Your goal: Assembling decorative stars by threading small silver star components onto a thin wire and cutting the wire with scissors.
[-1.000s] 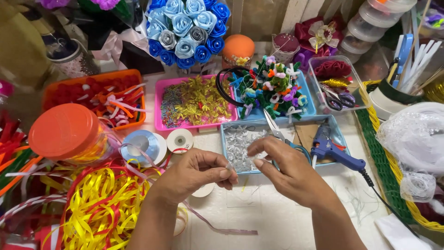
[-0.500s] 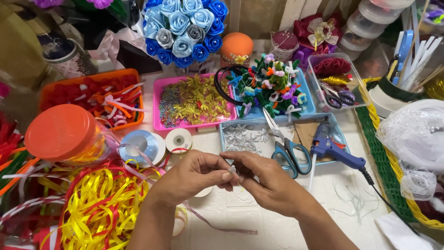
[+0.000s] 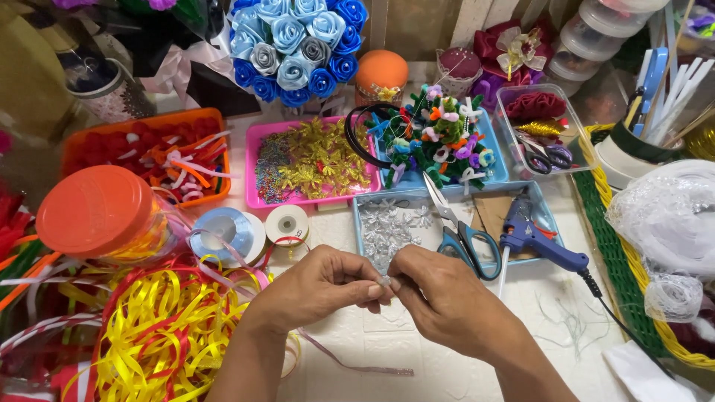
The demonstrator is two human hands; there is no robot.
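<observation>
We saw both hands meet low over a white, textured counter (image 3: 417,357) crowded with craft supplies. The left hand (image 3: 316,286) and the right hand (image 3: 447,301) were each pinched narrow on 1 tiny clear ornament (image 3: 385,281), held between their fingertips just in front of a pale blue tray (image 3: 365,223) of similar silvery pieces. Teal-handled scissors (image 3: 462,234) and a blue glue gun (image 3: 532,242) lay across that tray. Behind it sat a pink tray (image 3: 257,160) of gold trims, an orange tray (image 3: 78,141) of red and white scraps, and a blue tray (image 3: 495,167) heaped with pipe-cleaner figures. A jar with an orange lid (image 3: 93,208) lay tilted at the left, beside a spool of pale blue ribbon (image 3: 220,234) and a loose tangle of yellow and red ribbon (image 3: 160,335). A bouquet of blue fabric roses (image 3: 298,45) stood at the back. A green and yellow basket (image 3: 618,260) edged the right side.
</observation>
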